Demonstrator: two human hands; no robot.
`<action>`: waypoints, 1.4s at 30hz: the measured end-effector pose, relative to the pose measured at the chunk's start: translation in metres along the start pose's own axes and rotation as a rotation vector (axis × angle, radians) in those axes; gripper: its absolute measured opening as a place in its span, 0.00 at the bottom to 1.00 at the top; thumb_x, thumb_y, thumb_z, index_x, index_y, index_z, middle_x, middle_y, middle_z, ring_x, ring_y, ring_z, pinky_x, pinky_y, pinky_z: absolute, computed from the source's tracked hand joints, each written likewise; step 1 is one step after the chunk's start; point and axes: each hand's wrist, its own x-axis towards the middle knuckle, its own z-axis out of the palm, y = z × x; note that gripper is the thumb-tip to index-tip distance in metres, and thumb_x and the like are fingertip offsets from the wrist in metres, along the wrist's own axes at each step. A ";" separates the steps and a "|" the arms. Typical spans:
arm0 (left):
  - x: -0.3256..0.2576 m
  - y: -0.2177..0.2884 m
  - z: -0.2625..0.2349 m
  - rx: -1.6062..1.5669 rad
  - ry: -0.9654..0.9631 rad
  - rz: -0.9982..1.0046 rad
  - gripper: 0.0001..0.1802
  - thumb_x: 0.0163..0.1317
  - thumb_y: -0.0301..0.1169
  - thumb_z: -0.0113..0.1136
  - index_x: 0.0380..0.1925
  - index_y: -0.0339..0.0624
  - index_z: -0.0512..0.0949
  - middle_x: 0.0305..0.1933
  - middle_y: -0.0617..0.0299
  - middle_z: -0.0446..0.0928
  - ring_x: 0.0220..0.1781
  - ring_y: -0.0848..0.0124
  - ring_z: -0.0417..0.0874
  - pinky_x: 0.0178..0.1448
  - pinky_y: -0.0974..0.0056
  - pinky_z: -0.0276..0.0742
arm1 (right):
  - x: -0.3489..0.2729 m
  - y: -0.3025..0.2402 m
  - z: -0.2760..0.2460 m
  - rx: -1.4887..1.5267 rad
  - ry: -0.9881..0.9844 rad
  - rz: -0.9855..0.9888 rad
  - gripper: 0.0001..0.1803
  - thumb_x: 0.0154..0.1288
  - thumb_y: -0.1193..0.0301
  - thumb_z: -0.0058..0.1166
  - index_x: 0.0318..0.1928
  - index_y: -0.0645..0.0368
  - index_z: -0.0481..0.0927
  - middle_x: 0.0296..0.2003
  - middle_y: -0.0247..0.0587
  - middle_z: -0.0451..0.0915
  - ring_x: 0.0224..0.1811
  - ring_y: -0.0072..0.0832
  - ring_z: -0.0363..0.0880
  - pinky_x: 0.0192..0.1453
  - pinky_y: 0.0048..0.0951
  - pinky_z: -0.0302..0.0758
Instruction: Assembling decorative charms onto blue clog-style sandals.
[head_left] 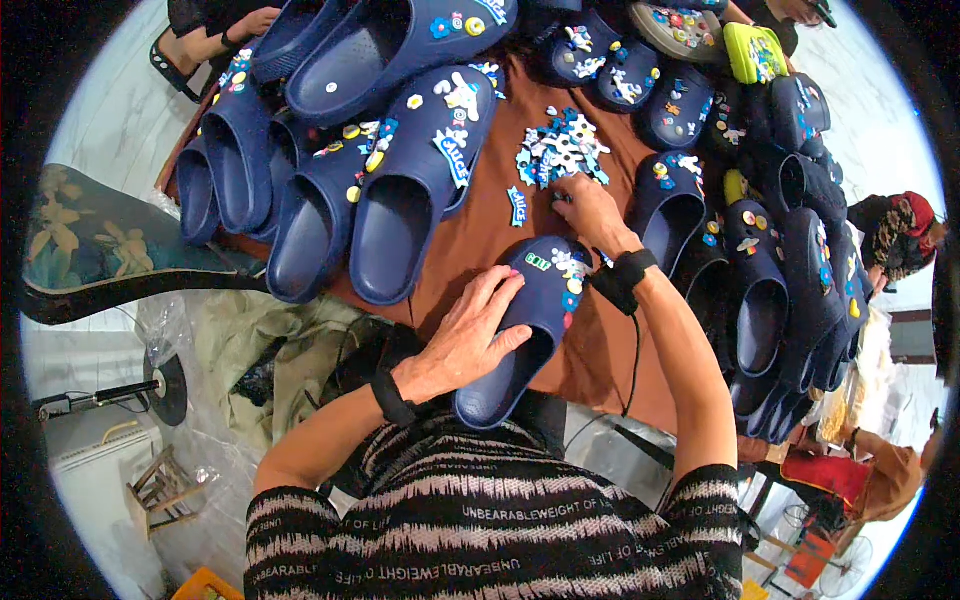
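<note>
A dark blue clog (548, 290) lies in front of me at the table's near edge, its heel toward my body. Several charms dot its upper, among them a green-and-white lettered one and a white cartoon figure. My left hand (470, 335) grips the clog's left side, fingers along the upper and thumb over the foot opening. Just beyond the toe, my right hand (592, 212) has its fingers curled together at the near edge of a pile of blue and white charms (562, 150). What its fingertips pinch is hidden. A loose blue lettered charm (517, 207) lies left of that hand.
More decorated clogs crowd the brown-covered table: a large clog (400, 235) on the left, another clog (670, 205) close to my right wrist. A yellow-green clog (757, 53) stands far right. A padded chair (110, 245) is at left. Other people are around the table.
</note>
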 end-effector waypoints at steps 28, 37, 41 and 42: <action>0.009 -0.031 0.003 -0.164 0.018 -0.066 0.46 0.73 0.53 0.50 0.75 0.27 0.47 0.76 0.34 0.52 0.80 0.46 0.52 0.81 0.52 0.48 | -0.068 -0.086 -0.013 0.385 -0.150 -0.321 0.10 0.62 0.79 0.55 0.43 0.62 0.83 0.41 0.53 0.83 0.47 0.52 0.82 0.52 0.44 0.78; 0.010 -0.030 0.003 -0.183 0.045 -0.040 0.47 0.72 0.56 0.49 0.75 0.30 0.48 0.76 0.35 0.54 0.78 0.42 0.54 0.80 0.47 0.50 | -0.073 -0.091 -0.020 0.334 -0.167 -0.242 0.10 0.59 0.79 0.57 0.42 0.62 0.83 0.41 0.51 0.82 0.49 0.51 0.80 0.56 0.45 0.76; 0.012 -0.027 0.001 -0.204 0.032 -0.045 0.47 0.72 0.57 0.49 0.75 0.30 0.48 0.75 0.35 0.54 0.78 0.42 0.55 0.80 0.47 0.51 | -0.072 -0.081 -0.012 0.255 -0.159 -0.334 0.11 0.58 0.79 0.58 0.42 0.61 0.85 0.41 0.49 0.83 0.50 0.49 0.79 0.57 0.44 0.75; 0.011 -0.027 0.002 -0.196 0.039 -0.040 0.47 0.72 0.58 0.48 0.75 0.31 0.48 0.75 0.35 0.55 0.78 0.42 0.55 0.79 0.47 0.51 | -0.071 -0.079 -0.011 0.243 -0.166 -0.400 0.12 0.58 0.78 0.58 0.43 0.60 0.85 0.40 0.48 0.83 0.50 0.49 0.79 0.58 0.44 0.75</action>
